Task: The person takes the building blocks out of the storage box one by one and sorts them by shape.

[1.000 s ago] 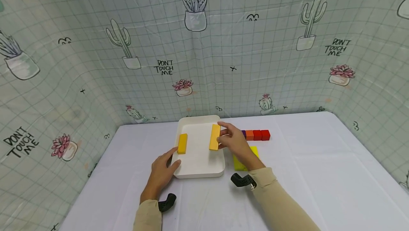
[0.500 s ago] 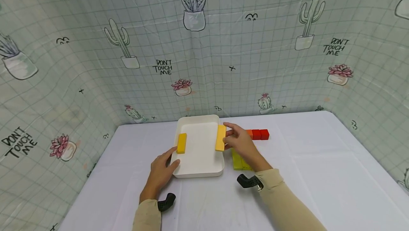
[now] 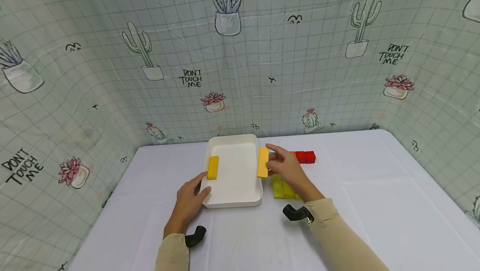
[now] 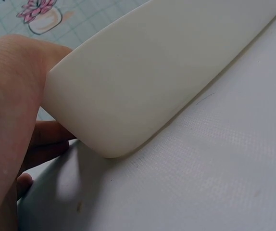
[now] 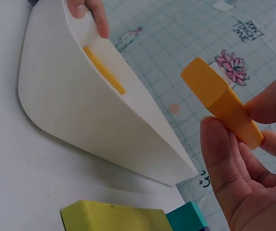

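Note:
My right hand (image 3: pixel 288 171) pinches a yellow rectangular block (image 3: pixel 263 162) between thumb and fingertips, just above the right rim of a white tray (image 3: pixel 237 183). In the right wrist view the held block (image 5: pixel 222 101) appears tilted and apart from the tray wall (image 5: pixel 80 106). At the tray's near left corner, my left hand (image 3: pixel 188 199) grips the rim. The left wrist view has the thumb over the edge, with fingers (image 4: pixel 49 134) outside the wall. A second yellow block (image 3: pixel 213 167) lies inside the tray along its left side.
Lime-yellow blocks (image 3: pixel 279 187) lie right of the tray, partly under my right hand. Behind them runs a row of small cubes ending in red ones (image 3: pixel 305 157); a teal block (image 5: pixel 185 217) shows in the right wrist view. A printed cloth wall (image 3: pixel 247 54) rises behind the table.
My right hand has carried the yellow block rightward, from over the tray's inside to above its right rim. The left hand keeps its place on the tray.

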{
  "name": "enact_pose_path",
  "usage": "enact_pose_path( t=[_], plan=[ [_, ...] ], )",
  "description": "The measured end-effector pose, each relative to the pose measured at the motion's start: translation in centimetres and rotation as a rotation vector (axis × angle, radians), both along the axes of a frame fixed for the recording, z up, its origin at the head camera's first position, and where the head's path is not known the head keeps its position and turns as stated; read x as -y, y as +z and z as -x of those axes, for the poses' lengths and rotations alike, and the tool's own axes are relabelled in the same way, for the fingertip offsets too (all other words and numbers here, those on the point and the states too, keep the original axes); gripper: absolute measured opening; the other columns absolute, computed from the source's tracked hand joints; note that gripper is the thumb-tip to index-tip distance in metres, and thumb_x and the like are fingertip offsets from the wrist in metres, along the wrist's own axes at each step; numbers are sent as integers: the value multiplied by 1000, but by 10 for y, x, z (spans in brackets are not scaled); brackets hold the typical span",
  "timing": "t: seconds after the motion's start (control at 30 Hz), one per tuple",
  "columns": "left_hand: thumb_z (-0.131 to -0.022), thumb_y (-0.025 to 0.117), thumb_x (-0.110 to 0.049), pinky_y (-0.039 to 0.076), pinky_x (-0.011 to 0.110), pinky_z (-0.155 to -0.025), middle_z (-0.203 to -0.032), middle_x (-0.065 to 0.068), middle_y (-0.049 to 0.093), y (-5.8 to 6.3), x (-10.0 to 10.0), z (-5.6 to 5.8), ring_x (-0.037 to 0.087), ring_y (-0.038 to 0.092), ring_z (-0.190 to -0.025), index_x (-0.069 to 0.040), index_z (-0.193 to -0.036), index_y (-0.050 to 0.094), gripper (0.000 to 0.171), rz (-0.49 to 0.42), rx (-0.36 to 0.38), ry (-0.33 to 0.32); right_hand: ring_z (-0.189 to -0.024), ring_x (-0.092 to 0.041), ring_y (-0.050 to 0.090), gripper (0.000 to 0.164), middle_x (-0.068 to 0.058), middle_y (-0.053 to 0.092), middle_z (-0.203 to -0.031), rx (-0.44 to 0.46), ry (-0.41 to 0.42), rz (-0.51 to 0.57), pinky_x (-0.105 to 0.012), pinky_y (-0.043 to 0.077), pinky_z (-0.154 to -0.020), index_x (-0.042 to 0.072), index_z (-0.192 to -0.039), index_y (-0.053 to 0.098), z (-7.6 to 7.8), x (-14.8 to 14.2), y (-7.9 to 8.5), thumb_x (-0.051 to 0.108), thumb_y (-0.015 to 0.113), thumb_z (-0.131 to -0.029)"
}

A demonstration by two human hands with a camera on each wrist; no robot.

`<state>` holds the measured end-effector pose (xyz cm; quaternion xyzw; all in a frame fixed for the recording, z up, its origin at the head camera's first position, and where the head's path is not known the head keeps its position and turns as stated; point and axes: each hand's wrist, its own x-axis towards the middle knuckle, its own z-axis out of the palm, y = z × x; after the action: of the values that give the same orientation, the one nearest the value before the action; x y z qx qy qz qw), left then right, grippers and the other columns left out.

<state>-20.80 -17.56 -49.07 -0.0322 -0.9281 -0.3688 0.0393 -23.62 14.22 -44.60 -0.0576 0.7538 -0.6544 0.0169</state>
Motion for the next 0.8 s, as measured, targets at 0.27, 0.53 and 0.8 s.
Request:
enact_pose_path(
  t=[0.27,0.53,0.8],
  plan=[
    [-96,64,-30,27,64,-112,-151,10,49,0,0,0,38,42,-137,-21,-149,50,56,-2,7,10,-89,-29,67,59,-17,59,-113,-6,-3,-46,-41,60,-82,14,-150,47,-3,-9,0,8,61,-93],
    [-96,63,-30,25,63,-113,-150,11,49,0,0,1,38,42,-137,-20,-149,51,56,-4,-5,-11,-90,-30,66,56,-18,57,-111,-5,-28,-42,-43,59,-82,13,-147,49,-5,-18,-1,6,60,-93],
    [-96,63,-29,26,64,-113,-150,10,50,0,1,1,37,43,-137,-21,-149,51,55,-8,-2,1,-94,-31,63,58,-19,57,-112,-21,-31,-83,-37,60,-80,9,-148,48,-6,-30,-5,5,60,-91]
  ],
)
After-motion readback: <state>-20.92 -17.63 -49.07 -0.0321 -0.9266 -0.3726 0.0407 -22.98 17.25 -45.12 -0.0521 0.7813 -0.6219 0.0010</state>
